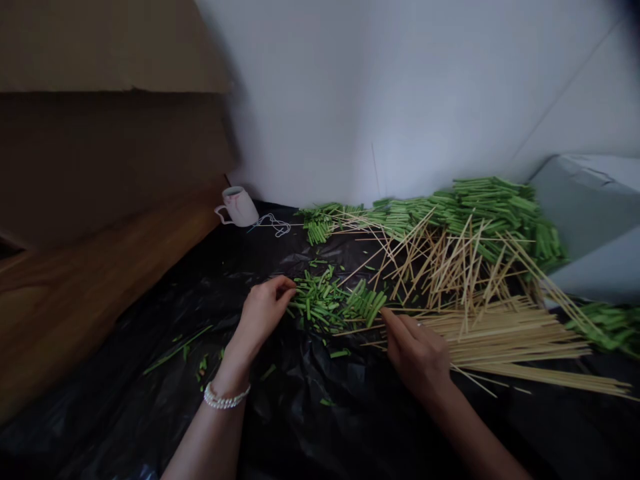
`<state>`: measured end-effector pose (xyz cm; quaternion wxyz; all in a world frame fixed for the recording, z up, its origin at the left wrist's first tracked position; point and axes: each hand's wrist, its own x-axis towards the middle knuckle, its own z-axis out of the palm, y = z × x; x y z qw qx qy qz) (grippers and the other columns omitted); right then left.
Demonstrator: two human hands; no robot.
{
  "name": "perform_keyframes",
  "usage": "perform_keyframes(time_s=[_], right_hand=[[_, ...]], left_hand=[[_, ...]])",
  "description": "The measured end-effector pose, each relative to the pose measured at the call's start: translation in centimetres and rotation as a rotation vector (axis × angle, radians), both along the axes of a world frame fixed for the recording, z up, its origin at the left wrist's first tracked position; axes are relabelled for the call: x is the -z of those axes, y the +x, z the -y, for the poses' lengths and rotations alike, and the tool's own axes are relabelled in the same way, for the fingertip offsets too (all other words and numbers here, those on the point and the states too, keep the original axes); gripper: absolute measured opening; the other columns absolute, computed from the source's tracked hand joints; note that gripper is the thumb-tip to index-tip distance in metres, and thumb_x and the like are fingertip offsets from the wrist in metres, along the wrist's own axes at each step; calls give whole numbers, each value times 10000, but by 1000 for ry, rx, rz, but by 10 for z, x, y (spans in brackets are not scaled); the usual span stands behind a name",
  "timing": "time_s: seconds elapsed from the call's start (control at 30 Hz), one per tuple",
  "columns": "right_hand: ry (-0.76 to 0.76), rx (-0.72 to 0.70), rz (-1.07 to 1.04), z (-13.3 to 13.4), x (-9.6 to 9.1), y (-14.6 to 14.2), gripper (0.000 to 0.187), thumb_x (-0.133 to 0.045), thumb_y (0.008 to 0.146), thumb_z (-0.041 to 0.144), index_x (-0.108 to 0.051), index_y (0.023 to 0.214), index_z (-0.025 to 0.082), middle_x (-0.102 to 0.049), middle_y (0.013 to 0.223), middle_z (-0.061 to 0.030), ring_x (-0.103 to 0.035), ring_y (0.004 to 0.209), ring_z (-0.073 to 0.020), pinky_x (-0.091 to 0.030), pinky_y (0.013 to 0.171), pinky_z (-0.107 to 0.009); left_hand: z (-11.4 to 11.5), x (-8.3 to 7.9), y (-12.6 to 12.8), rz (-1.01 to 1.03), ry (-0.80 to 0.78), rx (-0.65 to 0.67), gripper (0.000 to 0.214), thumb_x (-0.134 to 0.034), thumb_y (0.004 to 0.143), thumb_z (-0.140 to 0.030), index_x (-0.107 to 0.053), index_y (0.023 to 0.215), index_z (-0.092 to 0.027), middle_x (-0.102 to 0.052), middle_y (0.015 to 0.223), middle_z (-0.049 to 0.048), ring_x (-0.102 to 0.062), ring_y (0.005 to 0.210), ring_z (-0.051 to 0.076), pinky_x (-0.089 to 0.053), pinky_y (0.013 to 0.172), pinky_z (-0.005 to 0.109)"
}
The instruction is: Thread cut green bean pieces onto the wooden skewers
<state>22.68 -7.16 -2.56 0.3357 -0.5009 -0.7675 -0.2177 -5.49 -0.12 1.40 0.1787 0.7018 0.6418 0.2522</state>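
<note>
Left hand point(267, 303) is at the left edge of a loose pile of short-cut bright green stem pieces point(320, 300), thumb and index drawn close together; can't tell if a piece sits between them. Right hand point(420, 350) is at the right end of a short side-by-side row of green stem pieces point(367, 303), fingers curled in, tips at the last piece; can't tell whether they pinch a stick there or just rest against the row. Key relation: row lies just left of the right fingertips, long axis roughly left-right, single pieces slanting near-far across it. Right hand is the nearer one; loose pile lies between the row and the left fingertips, so the two hands face each other across the green. Thin pale wooden sticks point(520, 333) lie mostly left-right, just right of the right hand; a jumbled heap of similar sticks point(450, 260) lies beyond, crossing at many angles. Far side: thick stacked bank of green stem pieces point(500, 213). All on a crinkled black plastic sheet point(310, 400). Hard to make out: any stick inside the row, covered by the green; right thumb, mostly out of sight; left hand's lower fingers, tucked under. Both forearms cut off at the near edge. Dim light, sheet folds unreadable.
</note>
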Motion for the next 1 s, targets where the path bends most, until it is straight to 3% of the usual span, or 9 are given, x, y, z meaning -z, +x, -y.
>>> perform_keyframes(time_s=[0.1,0.33,0.5,0.8,0.9,1.0], right_hand=[[8,3,4,0,0,0,257,-511,884,95,-668,1084,132,-694,749,-23,-547,581,-132,-357,595,-279],[11,-3,15,0,1,0,270,-506,880,95,-670,1092,125,-692,757,-27,-556,595,-128,-366,597,-282],[14,-2,26,1,2,0,271,-507,880,104,-674,1092,126,-679,742,-23,-547,584,-128,-366,576,-289],[12,-10,18,0,2,0,273,-501,877,93,-669,1089,130,-675,725,-21,-549,585,-129,-363,586,-285],[19,-17,17,1,1,-1,267,-525,872,90,-664,1096,131,-673,713,-15,-549,581,-127,-359,585,-283],[23,-34,6,1,0,-2,276,-536,866,82,-651,1112,135,-689,747,-16,-550,580,-118,-366,589,-275]], left_hand=[[-2,3,-2,-30,41,-7,177,-534,846,-242,-695,917,-221,-735,917,27,-661,829,195,-450,736,285],[-2,8,1,-181,1,141,165,-595,794,-194,-727,892,-207,-704,948,57,-613,935,236,-446,854,347],[-2,3,-8,-234,-27,126,314,-484,767,-100,-732,926,-207,-690,997,67,-585,963,236,-424,897,360],[-2,5,-15,-241,-120,153,126,-641,739,-225,-729,830,-231,-683,969,69,-544,984,268,-395,866,359],[-2,1,-11,-153,-86,127,106,-629,780,-266,-714,824,-220,-686,908,61,-564,927,246,-404,828,336],[-1,-3,-2,187,-64,69,175,-644,790,-340,-696,871,-194,-698,880,48,-599,836,207,-429,780,306]])
